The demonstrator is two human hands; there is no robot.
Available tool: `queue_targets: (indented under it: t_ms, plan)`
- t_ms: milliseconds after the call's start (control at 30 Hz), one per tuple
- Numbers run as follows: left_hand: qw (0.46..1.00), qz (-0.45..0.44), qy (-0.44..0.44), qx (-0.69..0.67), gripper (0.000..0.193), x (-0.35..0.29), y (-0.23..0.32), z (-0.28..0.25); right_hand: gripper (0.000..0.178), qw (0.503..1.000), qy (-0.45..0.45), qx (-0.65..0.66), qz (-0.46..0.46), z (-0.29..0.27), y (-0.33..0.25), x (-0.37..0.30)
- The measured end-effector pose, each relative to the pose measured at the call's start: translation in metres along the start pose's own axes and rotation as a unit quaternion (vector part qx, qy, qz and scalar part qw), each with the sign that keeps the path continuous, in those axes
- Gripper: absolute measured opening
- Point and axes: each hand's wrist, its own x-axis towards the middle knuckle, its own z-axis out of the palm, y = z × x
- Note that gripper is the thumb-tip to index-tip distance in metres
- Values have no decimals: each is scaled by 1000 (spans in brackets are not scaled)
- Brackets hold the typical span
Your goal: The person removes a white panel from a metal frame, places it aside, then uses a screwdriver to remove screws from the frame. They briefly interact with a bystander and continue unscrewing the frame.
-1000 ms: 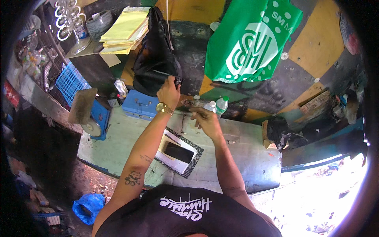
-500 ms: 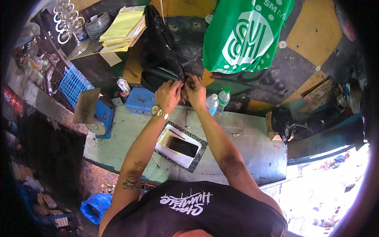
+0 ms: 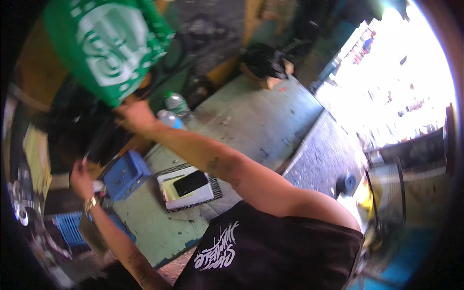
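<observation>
A black bag [image 3: 72, 113] hangs in shadow at the upper left, its outline smeared by motion. My left hand [image 3: 82, 180], with a gold watch at the wrist, is below it; the fingertips are pinched together on something thin, perhaps a strap or cord running up toward the bag. My right hand [image 3: 136, 116] is at the bag's right side, just under the lower edge of a green bag [image 3: 113, 46] with a white print. Blur and shadow hide the right fingers, so whether they grip anything does not show.
On the green-grey table [image 3: 232, 121] are two plastic bottles, one a green-capped bottle [image 3: 176, 104], a blue box [image 3: 126, 175], and a black phone [image 3: 190, 183] on a pale tray with a patterned border [image 3: 212, 191]. Yellow papers [image 3: 37, 157] stand at left. A black plastic bag [image 3: 265, 60] sits farther right.
The view has swung to the right and tilted. My hands, close together at the black bag before, are now apart: the left lower and farther left, the right beneath the green bag.
</observation>
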Motion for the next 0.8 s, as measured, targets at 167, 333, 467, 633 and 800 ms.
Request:
queue_targets:
  t_ms: [167, 333, 467, 633, 800]
  plan:
    - [915, -251, -45, -313, 49, -14, -140, 50, 41, 999, 9, -15, 48, 14, -8, -3]
    - [702, -417, 52, -575, 31, -156, -104, 96, 27, 995, -100, 12, 9, -44, 1, -94]
    - [556, -418, -310, -648, 35, -322, 60, 146, 16, 976, -198, 71, 61, -175, 5, -268]
    - [360, -368, -526, -677, 47, -445, 284, 143, 21, 933, -190, 49, 301, -385, -6, -462]
    - [417, -320, -648, -551, 34, -520, 487, 152, 17, 906, -40, -35, 419, -568, 8, -584]
